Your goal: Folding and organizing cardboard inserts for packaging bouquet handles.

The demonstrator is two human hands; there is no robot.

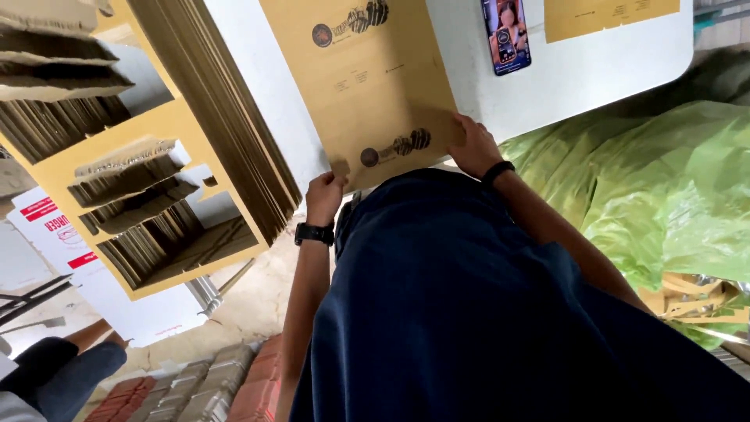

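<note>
A flat brown cardboard sheet [367, 86] with dark printed emblems lies on a white table [594, 74]. My left hand [324, 197], with a black watch on the wrist, pinches the sheet's near left corner. At the near right corner my right hand [473, 147], wearing a black wristband, presses flat on the sheet. My dark blue shirt hides the table edge below both hands.
A tall stack of flat cardboard sheets [215, 101] stands left of the table, with more piles behind it. A phone [506, 35] and another brown sheet [605, 16] lie on the table's far side. Green plastic sheeting [664, 187] bulges at the right. Another person's legs [62, 371] show at lower left.
</note>
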